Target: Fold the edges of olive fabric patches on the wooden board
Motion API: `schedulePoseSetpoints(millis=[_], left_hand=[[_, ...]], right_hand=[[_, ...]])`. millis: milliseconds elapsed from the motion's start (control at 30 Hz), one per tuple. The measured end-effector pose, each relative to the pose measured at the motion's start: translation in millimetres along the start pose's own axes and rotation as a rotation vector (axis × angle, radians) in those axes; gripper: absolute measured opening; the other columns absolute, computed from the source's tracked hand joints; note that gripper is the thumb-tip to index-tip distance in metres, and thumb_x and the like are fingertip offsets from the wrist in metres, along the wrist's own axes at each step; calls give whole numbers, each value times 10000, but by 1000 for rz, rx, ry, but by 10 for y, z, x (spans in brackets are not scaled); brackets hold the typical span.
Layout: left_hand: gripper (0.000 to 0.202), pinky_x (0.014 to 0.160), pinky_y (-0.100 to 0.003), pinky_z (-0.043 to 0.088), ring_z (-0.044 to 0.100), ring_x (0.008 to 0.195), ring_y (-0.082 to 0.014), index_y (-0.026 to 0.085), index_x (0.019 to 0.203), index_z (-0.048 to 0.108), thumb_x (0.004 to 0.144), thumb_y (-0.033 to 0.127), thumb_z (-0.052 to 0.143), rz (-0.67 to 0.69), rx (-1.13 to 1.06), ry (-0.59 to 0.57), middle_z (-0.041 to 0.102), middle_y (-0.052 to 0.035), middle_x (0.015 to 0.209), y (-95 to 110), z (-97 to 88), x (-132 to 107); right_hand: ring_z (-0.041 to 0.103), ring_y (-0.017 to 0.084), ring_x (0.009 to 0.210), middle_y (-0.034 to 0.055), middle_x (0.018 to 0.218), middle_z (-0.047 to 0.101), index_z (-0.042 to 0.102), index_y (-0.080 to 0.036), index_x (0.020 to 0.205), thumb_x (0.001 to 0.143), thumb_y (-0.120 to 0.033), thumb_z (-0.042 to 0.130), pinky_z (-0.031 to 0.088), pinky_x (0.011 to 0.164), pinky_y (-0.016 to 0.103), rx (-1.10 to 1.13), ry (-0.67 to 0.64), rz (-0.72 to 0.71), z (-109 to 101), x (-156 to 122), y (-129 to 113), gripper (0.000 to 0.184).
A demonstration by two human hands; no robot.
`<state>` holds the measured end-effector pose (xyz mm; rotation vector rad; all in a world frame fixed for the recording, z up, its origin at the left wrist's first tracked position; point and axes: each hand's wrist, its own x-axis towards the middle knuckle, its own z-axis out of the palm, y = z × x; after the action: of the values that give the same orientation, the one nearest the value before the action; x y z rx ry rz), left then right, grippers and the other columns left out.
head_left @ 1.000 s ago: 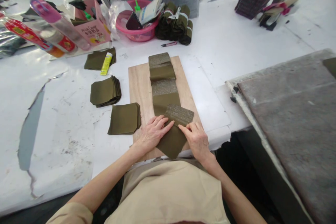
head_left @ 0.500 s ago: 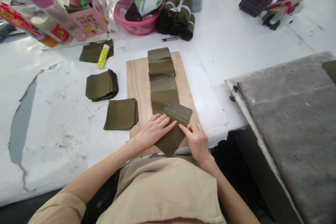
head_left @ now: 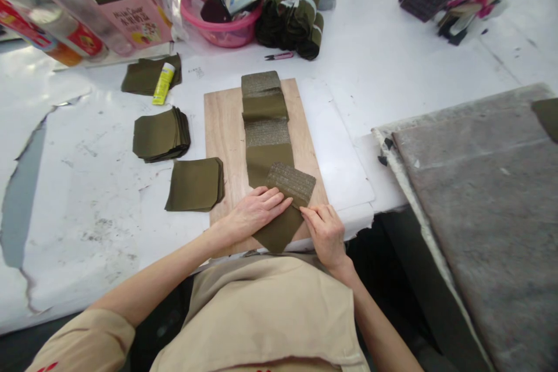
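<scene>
An olive-green fabric piece with a grey-flecked, ribbed upper band lies slanted at the near end of a wooden board. My left hand rests flat across it, fingers stretched out and together along the lower side of the band. At the piece's right edge, my right hand pinches the fabric between thumb and forefinger, close to the left fingertips. Further up the board runs a row of overlapping olive pieces, each with the same flecked band; the slanted piece covers part of the nearest one.
Left of the board lie two stacks of olive squares, a near stack and a farther stack. Behind them a yellow tube lies on more fabric. A pink basin, tied fabric rolls and small snips are farther back. A grey board stands right.
The camera view has shifted slightly. My right thumb and forefinger have closed into a tighter pinch at the fabric's edge; my left hand stays flat on the piece.
</scene>
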<state>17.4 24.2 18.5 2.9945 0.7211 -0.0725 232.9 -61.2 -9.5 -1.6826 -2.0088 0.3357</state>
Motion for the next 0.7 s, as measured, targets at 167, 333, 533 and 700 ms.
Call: schedulePoseSetpoints(millis=[167,333,533,700], left_hand=[[356,907,-360,396,529,1051,-220,169,1338,450,987,158,391,9,6,-26,583,-85,1103,10,-17,4],[365,935,-364,382,517,1102,-212,172,1344,446,988,139,372,10,-53,24,578,-104,1156,29,-43,25],[364,897,-347,374,527,1046,-199,190,1352,442,997,164,368,49,-52,10,584,-93,1104,31,-38,67],[365,885,-354,365,522,1014,-205,206,1352,446,997,169,370,55,-31,10,578,-87,1083,48,-71,81]], right_hand=[[538,162,889,56,938,631,697,-212,1050,945,-179,523,435,817,291,-10,29,4,24,-26,-7,206],[545,173,907,54,943,648,690,-218,1067,940,-183,537,432,818,298,-76,6,-11,28,-40,-22,202],[550,175,897,59,936,654,689,-216,1050,941,-186,534,431,807,298,-107,-7,-21,2,-24,-39,191],[545,181,895,60,935,656,682,-205,1047,948,-195,523,428,805,303,-75,-10,-12,-16,-24,-32,187]])
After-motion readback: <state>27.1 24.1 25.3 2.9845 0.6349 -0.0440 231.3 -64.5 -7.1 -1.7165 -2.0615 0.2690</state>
